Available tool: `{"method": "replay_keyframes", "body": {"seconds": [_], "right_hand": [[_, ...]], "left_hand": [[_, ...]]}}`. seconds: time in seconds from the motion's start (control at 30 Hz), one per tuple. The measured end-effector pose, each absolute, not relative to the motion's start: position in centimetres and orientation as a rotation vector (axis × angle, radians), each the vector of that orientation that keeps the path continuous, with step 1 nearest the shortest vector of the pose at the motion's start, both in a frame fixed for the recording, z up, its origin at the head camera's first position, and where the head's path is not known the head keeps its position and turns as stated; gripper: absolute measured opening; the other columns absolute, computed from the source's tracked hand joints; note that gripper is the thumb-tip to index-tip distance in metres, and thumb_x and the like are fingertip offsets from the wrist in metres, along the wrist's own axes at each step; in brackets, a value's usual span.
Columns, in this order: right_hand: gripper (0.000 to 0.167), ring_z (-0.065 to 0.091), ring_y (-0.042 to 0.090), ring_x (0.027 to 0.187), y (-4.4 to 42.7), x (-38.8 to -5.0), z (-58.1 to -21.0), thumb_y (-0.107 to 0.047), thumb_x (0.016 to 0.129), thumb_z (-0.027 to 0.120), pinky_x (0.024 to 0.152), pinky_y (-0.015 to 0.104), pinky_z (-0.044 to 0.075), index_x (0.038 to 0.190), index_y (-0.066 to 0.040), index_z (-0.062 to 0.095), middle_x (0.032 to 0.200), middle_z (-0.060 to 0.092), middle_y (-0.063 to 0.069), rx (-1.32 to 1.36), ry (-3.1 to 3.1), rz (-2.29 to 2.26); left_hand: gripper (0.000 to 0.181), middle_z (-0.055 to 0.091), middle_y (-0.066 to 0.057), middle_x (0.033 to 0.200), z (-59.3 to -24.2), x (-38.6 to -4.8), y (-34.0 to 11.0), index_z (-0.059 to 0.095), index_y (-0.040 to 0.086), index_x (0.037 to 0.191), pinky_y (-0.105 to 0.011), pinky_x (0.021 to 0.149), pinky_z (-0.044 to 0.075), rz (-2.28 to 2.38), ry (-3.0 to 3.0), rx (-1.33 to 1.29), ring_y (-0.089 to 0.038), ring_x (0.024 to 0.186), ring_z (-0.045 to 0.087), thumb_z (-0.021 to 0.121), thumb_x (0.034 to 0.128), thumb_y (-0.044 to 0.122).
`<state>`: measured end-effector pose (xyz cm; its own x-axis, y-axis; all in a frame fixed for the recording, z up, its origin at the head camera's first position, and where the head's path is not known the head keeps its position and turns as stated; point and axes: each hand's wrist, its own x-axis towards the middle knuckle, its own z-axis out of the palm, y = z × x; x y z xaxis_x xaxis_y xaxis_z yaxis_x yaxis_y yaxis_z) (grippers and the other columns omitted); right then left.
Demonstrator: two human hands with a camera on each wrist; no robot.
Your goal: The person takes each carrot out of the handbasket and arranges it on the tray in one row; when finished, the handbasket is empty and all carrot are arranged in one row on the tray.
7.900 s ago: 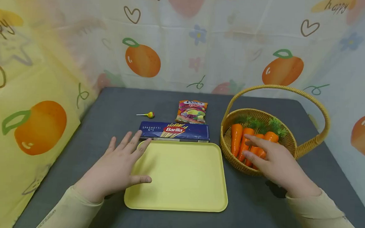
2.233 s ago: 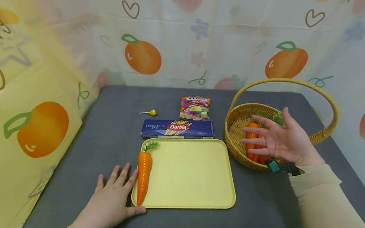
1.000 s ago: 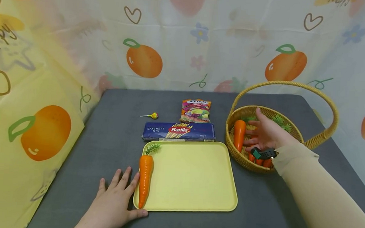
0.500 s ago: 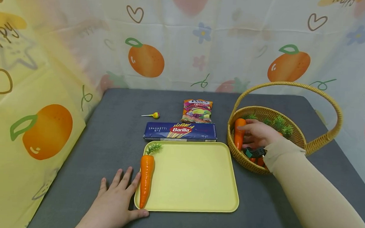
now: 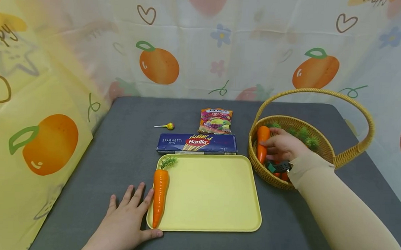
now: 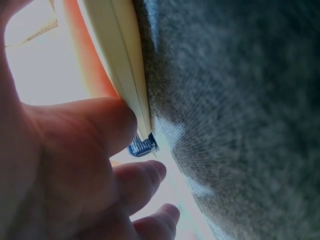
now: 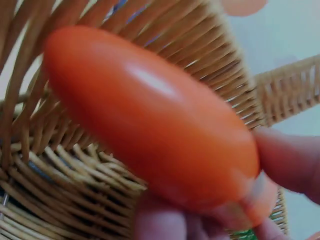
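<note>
In the head view, one carrot (image 5: 159,197) lies upright along the left side of the yellow tray (image 5: 216,229), green tuft at the back. My left hand (image 5: 122,222) rests with spread fingers at the tray's left edge, its thumb by the front corner. At the right, my right hand (image 5: 285,145) is inside the wicker basket (image 5: 273,181), gripping a carrot (image 5: 262,142) near the basket's left wall. The right wrist view shows thumb and fingers pinching that carrot (image 7: 150,110). Several other carrots in the basket are partly hidden under the hand and wrist.
A blue spaghetti box (image 5: 197,143) lies just behind the tray. Farther back are a candy bag (image 5: 216,121) and a lollipop (image 5: 168,126). The basket's tall handle (image 5: 317,91) arches over its opening. A patterned cloth hangs behind the grey table.
From the basket's right part, my right hand has moved left and closed on the carrot by the left wall, which is raised slightly since half a second ago. The left hand stays at the tray.
</note>
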<state>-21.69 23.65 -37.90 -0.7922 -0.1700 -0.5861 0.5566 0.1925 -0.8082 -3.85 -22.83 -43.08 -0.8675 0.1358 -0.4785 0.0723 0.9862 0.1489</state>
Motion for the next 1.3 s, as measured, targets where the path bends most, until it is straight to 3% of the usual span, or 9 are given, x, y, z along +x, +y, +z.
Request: {"method": "replay_keyframes", "body": {"seconds": [0.23,0.47,0.7,0.93,1.1,1.3], "right_hand": [[0.091,0.071,0.012,0.091,24.5,-20.9,-36.7,-0.008,0.115,0.057,0.083,0.029,0.062,0.175,-0.023,-0.010,0.136,0.048,0.008,0.331,1.787,-1.830],[0.093,0.070,0.012,0.089,25.7,-20.0,-35.7,-0.008,0.114,0.058,0.078,0.030,0.061,0.175,-0.028,-0.010,0.115,0.062,-0.003,0.300,1.729,-1.926],[0.081,0.072,0.013,0.083,25.7,-18.1,-35.0,-0.007,0.114,0.057,0.076,0.031,0.062,0.169,-0.027,0.001,0.115,0.064,-0.002,0.204,1.695,-2.011],[0.070,0.064,0.013,0.076,23.4,-14.8,-34.8,-0.003,0.112,0.060,0.075,0.031,0.064,0.162,-0.027,0.017,0.111,0.061,0.001,0.102,1.655,-2.116],[0.065,0.069,0.015,0.082,21.3,-12.7,-35.0,0.002,0.110,0.061,0.079,0.035,0.068,0.155,-0.028,0.025,0.117,0.063,0.003,0.078,1.612,-2.167],[0.072,0.074,0.018,0.097,18.6,-11.0,-35.6,0.004,0.108,0.060,0.085,0.039,0.068,0.160,-0.024,0.018,0.124,0.062,0.004,0.041,1.633,-2.152]], "left_hand": [[0.133,0.022,-0.025,0.182,-43.0,-3.8,-22.8,0.039,0.018,0.174,-0.094,0.116,0.007,0.164,2.637,0.159,-0.060,0.165,0.017,0.068,0.0721,0.099],[0.134,0.023,-0.026,0.182,-42.8,-3.6,-22.9,0.039,0.018,0.174,-0.094,0.116,0.009,0.152,2.658,0.172,-0.060,0.165,0.018,0.068,0.0719,0.099],[0.134,0.022,-0.026,0.182,-42.6,-3.6,-22.9,0.038,0.018,0.174,-0.094,0.116,0.008,0.152,2.660,0.172,-0.059,0.165,0.017,0.067,0.0715,0.100],[0.133,0.024,-0.026,0.181,-42.7,-3.6,-22.9,0.039,0.017,0.174,-0.094,0.116,0.011,0.147,2.676,0.192,-0.060,0.165,0.019,0.067,0.0726,0.099],[0.134,0.023,-0.026,0.181,-42.8,-3.5,-22.9,0.039,0.018,0.174,-0.094,0.117,0.011,0.143,2.672,0.187,-0.059,0.165,0.019,0.067,0.0718,0.100],[0.134,0.024,-0.027,0.181,-42.9,-3.6,-22.8,0.039,0.017,0.174,-0.094,0.117,0.010,0.132,2.667,0.182,-0.060,0.165,0.019,0.066,0.0718,0.100]]}}
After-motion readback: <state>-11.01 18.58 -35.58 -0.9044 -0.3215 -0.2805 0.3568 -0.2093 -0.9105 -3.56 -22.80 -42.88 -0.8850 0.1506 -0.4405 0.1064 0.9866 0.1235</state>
